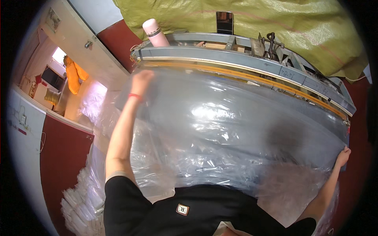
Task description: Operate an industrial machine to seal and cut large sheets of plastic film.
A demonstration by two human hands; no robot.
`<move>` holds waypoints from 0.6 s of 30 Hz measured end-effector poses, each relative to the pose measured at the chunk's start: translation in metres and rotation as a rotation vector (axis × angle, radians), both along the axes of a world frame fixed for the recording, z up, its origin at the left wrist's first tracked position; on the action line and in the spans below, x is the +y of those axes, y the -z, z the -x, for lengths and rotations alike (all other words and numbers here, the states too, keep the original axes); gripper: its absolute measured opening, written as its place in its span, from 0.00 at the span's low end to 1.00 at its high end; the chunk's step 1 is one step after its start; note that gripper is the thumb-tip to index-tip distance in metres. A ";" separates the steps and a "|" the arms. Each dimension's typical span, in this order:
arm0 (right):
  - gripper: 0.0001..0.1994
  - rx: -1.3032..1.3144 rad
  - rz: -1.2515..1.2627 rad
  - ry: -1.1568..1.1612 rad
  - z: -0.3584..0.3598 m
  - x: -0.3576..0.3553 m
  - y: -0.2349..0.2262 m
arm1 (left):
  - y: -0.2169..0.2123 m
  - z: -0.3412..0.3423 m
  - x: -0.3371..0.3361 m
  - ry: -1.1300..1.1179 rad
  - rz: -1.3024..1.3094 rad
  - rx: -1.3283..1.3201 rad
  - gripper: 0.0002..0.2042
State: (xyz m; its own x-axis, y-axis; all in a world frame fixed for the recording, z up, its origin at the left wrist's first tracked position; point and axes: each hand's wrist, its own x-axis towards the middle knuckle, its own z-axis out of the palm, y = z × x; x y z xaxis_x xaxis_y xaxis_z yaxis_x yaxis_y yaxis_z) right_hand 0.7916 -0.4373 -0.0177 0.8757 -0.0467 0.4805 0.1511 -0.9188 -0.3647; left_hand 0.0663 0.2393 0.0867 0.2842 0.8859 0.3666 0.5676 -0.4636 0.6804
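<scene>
A wide sheet of clear plastic film [244,118] lies spread across the work surface in front of me, wrinkled and shiny. At its far left corner, my left hand [141,82], with a red band on the wrist, is closed on the film; motion blurs the fingers a little. My arms are spread wide. At the right end, my right hand [343,155] pinches the film's edge between closed fingers. Loose film hangs in folds toward my body.
A grey metal frame [252,53] with a yellow strip [236,72] runs along the far side. A pink bottle [155,33] and a phone [225,23] are beyond it, near a yellow-green sheet [295,23]. Bunched film [80,200] lies at left, by an open door [84,37].
</scene>
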 end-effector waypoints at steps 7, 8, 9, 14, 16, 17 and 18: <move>0.20 -0.184 -0.226 -0.077 -0.026 -0.085 0.002 | 0.048 -0.046 -0.009 0.014 -0.310 0.358 0.07; 0.20 -0.186 -0.226 -0.079 -0.022 -0.093 -0.002 | 0.049 -0.045 -0.011 0.028 -0.405 0.384 0.07; 0.19 -0.208 -0.322 -0.143 -0.019 -0.108 -0.006 | 0.050 -0.046 -0.012 0.031 -0.394 0.373 0.07; 0.19 -0.323 -0.342 -0.049 0.045 -0.104 -0.051 | 0.044 -0.045 -0.020 0.072 -0.290 0.303 0.16; 0.19 -0.392 -0.370 -0.086 0.049 -0.112 -0.053 | 0.039 -0.050 -0.024 0.100 -0.290 0.265 0.21; 0.19 -0.419 -0.318 -0.064 0.053 -0.114 -0.054 | 0.035 -0.051 -0.025 0.152 -0.284 0.292 0.23; 0.19 -0.442 -0.266 -0.043 0.056 -0.112 -0.054 | 0.030 -0.051 -0.028 0.202 -0.278 0.324 0.26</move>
State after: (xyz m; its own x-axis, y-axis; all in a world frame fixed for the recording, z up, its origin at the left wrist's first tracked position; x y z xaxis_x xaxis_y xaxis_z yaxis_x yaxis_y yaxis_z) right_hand 0.7352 -0.5492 0.0366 0.5958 -0.1860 0.7813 0.3795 -0.7922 -0.4779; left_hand 0.1176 0.2110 0.0567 0.5793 0.6819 0.4467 0.6099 -0.7261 0.3175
